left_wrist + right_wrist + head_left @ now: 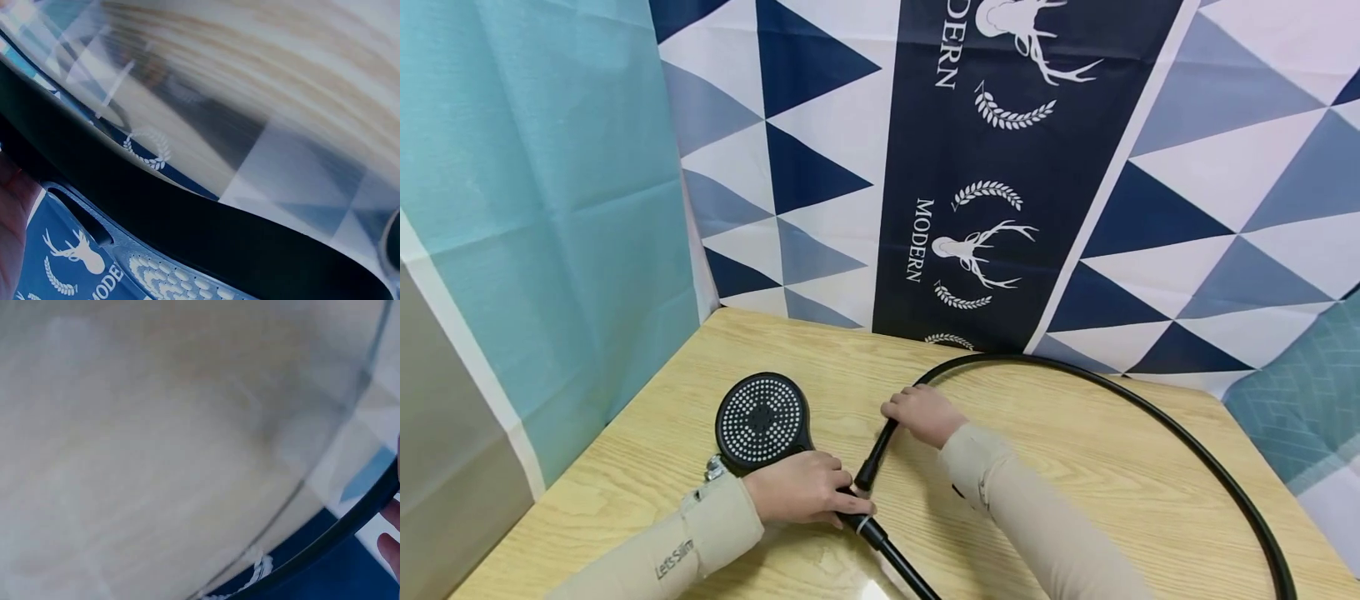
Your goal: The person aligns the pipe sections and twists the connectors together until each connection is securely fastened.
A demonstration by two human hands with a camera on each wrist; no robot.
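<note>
My left hand point(801, 490) grips the handle of a black shower head point(762, 419), whose round spray face with pale nozzles is turned up. From the handle's lower end, past a pale ring, a black hose point(902, 567) runs out at the bottom edge. My right hand point(925, 415) holds the hose near its free end point(867, 475), which points down close beside the handle. In the left wrist view, the shower head point(187, 219) crosses the frame at close range. The right wrist view has the hose point(325, 544) by the fingertips point(389, 550).
The hose point(1180, 429) arcs along the back of the wooden table point(1037, 467) and down its right side. A small shiny metal piece point(713, 468) lies by the shower head. Patterned cloth point(820, 167) hangs behind the table, teal cloth point(565, 208) at the left.
</note>
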